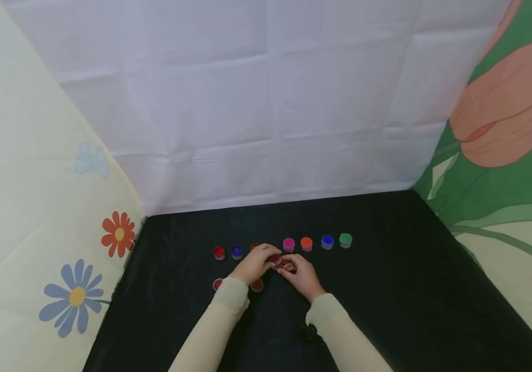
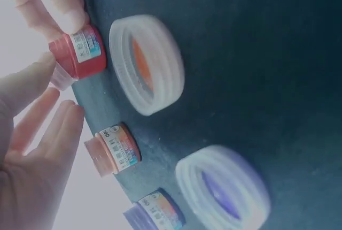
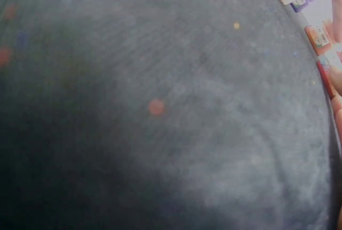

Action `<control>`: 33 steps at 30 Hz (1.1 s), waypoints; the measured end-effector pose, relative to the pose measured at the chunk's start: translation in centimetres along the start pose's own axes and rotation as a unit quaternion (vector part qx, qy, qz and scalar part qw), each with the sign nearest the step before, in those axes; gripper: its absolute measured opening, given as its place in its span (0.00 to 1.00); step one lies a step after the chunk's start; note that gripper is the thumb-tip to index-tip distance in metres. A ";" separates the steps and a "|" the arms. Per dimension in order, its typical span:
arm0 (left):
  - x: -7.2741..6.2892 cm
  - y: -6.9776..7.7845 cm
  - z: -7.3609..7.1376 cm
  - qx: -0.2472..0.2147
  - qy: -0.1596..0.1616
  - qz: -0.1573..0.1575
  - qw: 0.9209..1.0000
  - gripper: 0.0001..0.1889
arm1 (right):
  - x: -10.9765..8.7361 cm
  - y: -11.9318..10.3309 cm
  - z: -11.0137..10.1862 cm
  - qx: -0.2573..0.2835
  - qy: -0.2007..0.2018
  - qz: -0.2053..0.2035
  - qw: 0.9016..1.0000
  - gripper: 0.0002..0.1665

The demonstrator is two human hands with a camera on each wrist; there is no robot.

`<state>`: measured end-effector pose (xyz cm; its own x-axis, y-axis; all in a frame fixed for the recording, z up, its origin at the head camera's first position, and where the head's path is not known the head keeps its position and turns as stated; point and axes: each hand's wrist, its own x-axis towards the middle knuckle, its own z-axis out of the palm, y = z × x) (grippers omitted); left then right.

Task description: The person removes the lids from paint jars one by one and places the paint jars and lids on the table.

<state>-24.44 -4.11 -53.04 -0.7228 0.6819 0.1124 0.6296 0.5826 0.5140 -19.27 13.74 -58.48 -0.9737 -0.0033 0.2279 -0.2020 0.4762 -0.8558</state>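
Note:
Both hands meet at a small red paint jar (image 1: pixel 276 261) in the head view. My left hand (image 1: pixel 254 266) pinches its top from the left; in the left wrist view the left thumb (image 2: pixel 29 83) presses by the translucent rim. My right hand (image 1: pixel 304 278) grips the jar from the right, its fingers (image 2: pixel 67 10) on the labelled body (image 2: pixel 86 45). An orange jar (image 2: pixel 115 150) and a purple jar (image 2: pixel 157 211) stand nearby. Two translucent lids, one orange inside (image 2: pixel 147 64) and one purple inside (image 2: pixel 224 187), lie on the black cloth. The right wrist view mostly shows cloth.
To the right stand a pink jar (image 1: pixel 288 245), an orange-red jar (image 1: pixel 306 244), a blue jar (image 1: pixel 327 242) and a green jar (image 1: pixel 345 240). At left are a red jar (image 1: pixel 219 252) and a red lid (image 1: pixel 217 283). White fabric (image 1: pixel 270 103) rises behind the black cloth (image 1: pixel 387 289).

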 end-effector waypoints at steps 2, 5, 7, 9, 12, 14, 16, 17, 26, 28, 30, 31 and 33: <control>0.3 -0.1 -0.1 0.004 -0.020 0.011 1.000 0.17 | 0.0 0.0 -0.1 0.001 -0.001 0.003 1.000 0.15; 0.6 -0.3 0.0 0.004 -0.030 0.020 0.999 0.16 | 0.0 0.0 -0.1 0.002 -0.002 0.009 1.000 0.15; 0.6 -0.4 0.3 0.001 -0.026 0.022 0.999 0.15 | -0.1 -0.1 0.0 0.001 -0.001 0.012 1.000 0.15; 0.5 -0.5 0.5 -0.004 -0.016 0.022 1.000 0.15 | -0.1 0.0 0.0 0.000 0.000 0.013 1.000 0.14; 0.4 -0.6 0.8 -0.016 -0.001 0.016 1.000 0.15 | -0.1 0.1 0.1 -0.006 0.002 0.006 1.000 0.14; 0.2 -0.5 0.9 -0.028 0.007 0.006 1.000 0.15 | 0.0 0.2 0.2 -0.010 0.002 -0.003 1.000 0.14; 0.0 -0.4 0.9 -0.044 0.020 -0.004 0.999 0.15 | 0.0 0.4 0.2 -0.013 0.002 -0.009 1.000 0.14; 0.0 -0.3 0.9 -0.049 0.028 -0.008 0.998 0.15 | 0.0 0.4 0.3 -0.015 0.003 -0.012 1.000 0.14; -1.3 0.5 1.5 -0.150 0.149 -0.081 0.974 0.20 | 0.1 0.2 0.5 -0.017 0.004 0.004 1.000 0.15; -1.7 0.7 1.7 -0.187 0.169 -0.102 0.962 0.20 | 0.1 0.0 0.5 -0.018 0.005 0.011 1.000 0.15; -2.1 0.9 1.8 -0.218 0.185 -0.117 0.951 0.19 | 0.1 -0.1 0.5 -0.019 0.009 0.017 1.000 0.15; -2.4 1.0 1.8 -0.227 0.191 -0.123 0.947 0.18 | 0.1 0.0 0.6 -0.021 0.011 0.017 1.000 0.15; -2.9 1.0 1.9 -0.238 0.198 -0.131 0.942 0.17 | 0.0 -0.1 0.7 -0.025 0.019 0.018 0.999 0.15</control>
<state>-21.17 -4.63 -54.43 -0.9446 0.2690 0.1879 0.2833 0.3797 0.8807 -19.33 13.07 -58.68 -0.9750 0.0479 0.2168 -0.1612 0.5185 -0.8397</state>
